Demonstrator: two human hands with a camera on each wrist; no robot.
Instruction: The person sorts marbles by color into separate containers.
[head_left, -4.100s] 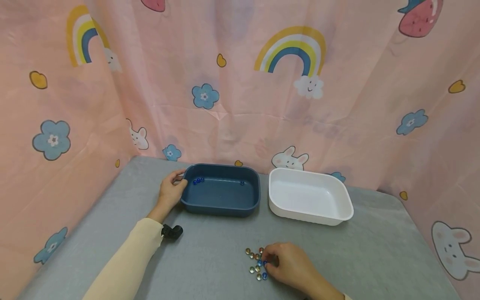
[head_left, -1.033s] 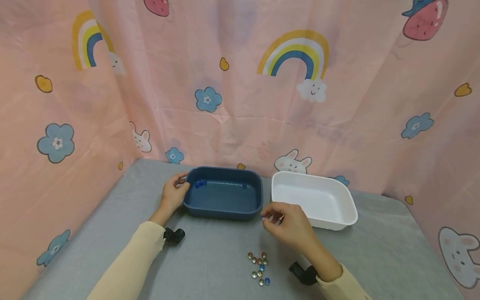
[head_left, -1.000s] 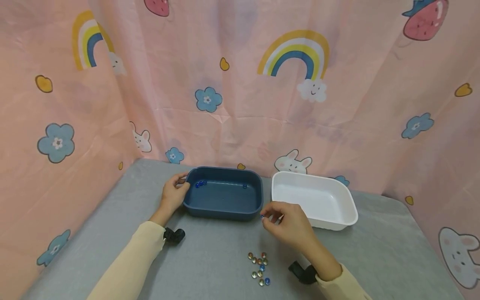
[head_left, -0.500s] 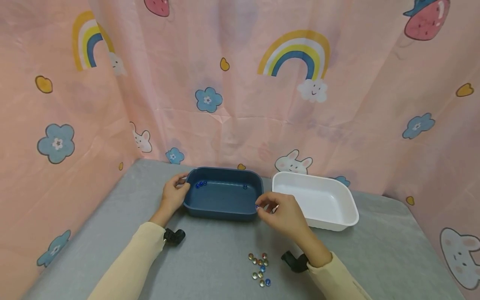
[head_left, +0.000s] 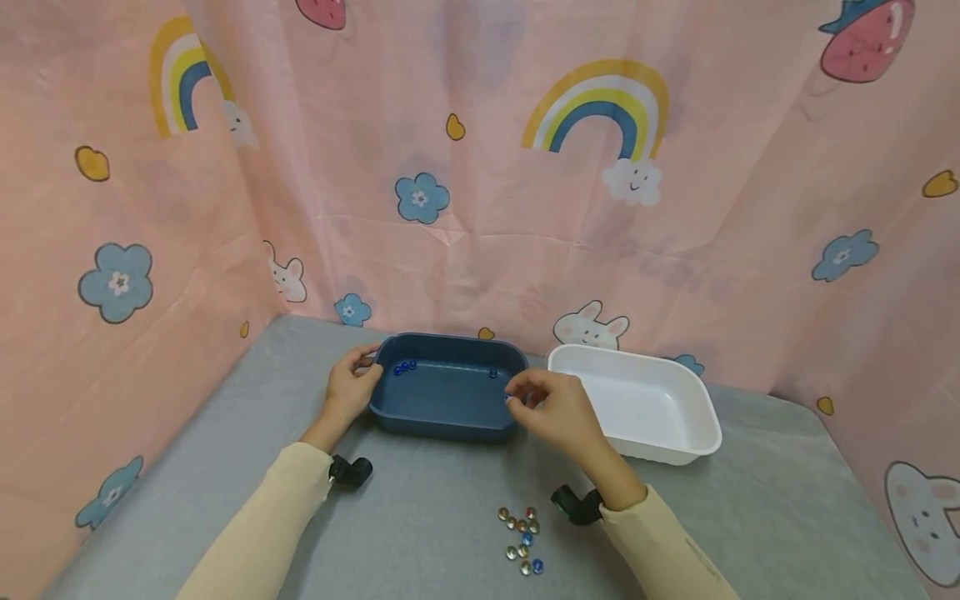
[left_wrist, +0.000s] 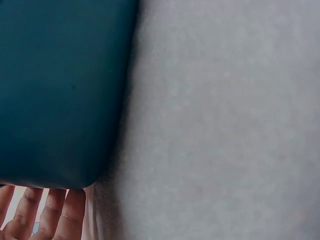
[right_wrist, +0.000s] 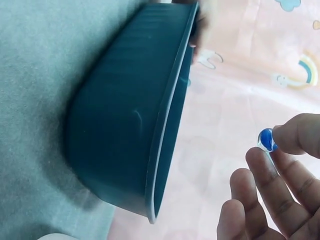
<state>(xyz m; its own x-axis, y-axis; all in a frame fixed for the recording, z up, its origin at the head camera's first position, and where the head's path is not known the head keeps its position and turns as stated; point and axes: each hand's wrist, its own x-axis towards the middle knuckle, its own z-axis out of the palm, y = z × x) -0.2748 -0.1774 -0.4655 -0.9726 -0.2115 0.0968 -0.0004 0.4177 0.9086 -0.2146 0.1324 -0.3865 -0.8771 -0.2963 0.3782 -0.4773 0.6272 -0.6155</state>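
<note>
At its left end, the dark blue tray (head_left: 450, 429) is held by my left hand (head_left: 348, 390), the thumb at the rim. My left fingers (left_wrist: 70, 215) show against the tray's end in the left wrist view. Between thumb and fingertips my right hand (head_left: 558, 412) pinches a clear glass marble (right_wrist: 267, 140) with a blue swirl. In the head view that hand overlaps the tray's right rim; the right wrist view shows the marble beyond the tray's long rim. Several blue marbles (head_left: 405, 367) lie at the tray's left inside, and one marble (head_left: 492, 373) lies at its right.
A white tray (head_left: 660, 454) stands to the right, partly behind my right hand. Several loose marbles (head_left: 522, 551), amber, clear and blue, lie on the grey cloth (head_left: 420, 517) in front. A pink printed curtain (head_left: 480, 267) hangs behind both trays.
My right hand has gone from the loose marbles up to the blue tray's right rim, taking a blue marble with it. The left hand stays at the tray's left end.
</note>
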